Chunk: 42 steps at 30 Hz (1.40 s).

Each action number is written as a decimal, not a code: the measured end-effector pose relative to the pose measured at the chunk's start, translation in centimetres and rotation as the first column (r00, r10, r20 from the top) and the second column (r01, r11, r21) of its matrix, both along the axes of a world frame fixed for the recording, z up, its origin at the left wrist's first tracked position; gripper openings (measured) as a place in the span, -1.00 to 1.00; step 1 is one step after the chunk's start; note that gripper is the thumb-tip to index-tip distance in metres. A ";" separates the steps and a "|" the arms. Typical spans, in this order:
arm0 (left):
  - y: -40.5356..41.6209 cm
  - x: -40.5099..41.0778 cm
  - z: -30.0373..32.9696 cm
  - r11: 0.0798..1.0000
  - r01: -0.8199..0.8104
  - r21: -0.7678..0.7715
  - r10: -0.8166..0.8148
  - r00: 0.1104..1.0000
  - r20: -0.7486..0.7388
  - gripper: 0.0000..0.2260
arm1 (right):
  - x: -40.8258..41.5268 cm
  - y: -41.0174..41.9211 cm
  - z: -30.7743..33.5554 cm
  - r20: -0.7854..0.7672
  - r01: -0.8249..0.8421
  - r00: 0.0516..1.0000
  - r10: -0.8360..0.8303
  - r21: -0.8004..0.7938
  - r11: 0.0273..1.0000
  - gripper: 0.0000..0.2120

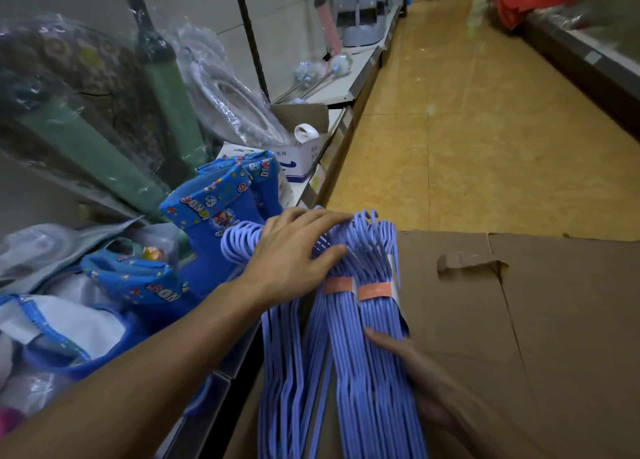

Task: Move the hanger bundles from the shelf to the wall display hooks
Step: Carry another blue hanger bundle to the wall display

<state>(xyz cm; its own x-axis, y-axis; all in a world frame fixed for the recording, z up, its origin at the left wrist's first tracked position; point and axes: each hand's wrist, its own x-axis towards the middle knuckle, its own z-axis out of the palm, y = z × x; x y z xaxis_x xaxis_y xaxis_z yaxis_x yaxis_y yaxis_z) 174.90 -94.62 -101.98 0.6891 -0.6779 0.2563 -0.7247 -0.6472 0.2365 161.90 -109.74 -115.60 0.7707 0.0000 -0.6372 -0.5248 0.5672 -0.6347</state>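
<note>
The left hand lay flat, fingers straight, pressing the hook ends of the purple hanger bundles, probably to steady them. The right hand curled under their far side, gripping for a lift. The bundles rested on flattened cardboard beside the shelf.

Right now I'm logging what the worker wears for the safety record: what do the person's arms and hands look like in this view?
Both are bare. The left hand and its forearm show no sleeve, glove, watch, ring or bracelet up to the frame edge. The right hand is blurred and partly hidden behind the hanger bundles; no glove or sleeve shows on what is visible.
</note>
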 end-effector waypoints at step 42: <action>-13.8 -3.8 -1.8 0.976 0.036 -0.213 -0.060 0.992 -0.110 -0.53 | -4.7 -0.2 -0.4 -0.213 -0.241 0.942 -0.260 -0.967 -0.079 0.26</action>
